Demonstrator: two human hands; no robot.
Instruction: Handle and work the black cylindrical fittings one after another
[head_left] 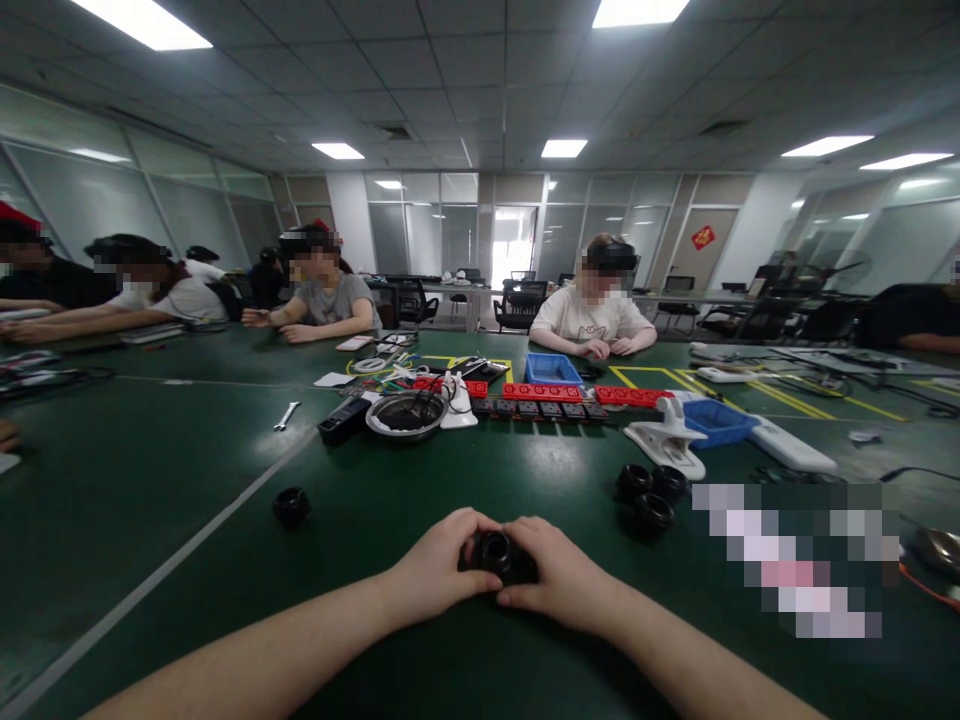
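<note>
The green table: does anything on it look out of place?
Nothing visible looks spilled or damaged. One black piece sits alone on the left, away from the three black pieces grouped on the right, so it seems a little stray. Blurring hides part of the table at right.

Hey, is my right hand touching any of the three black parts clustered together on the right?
No, your right hand is at the central black part, while the three clustered black parts sit apart, farther right.
</note>
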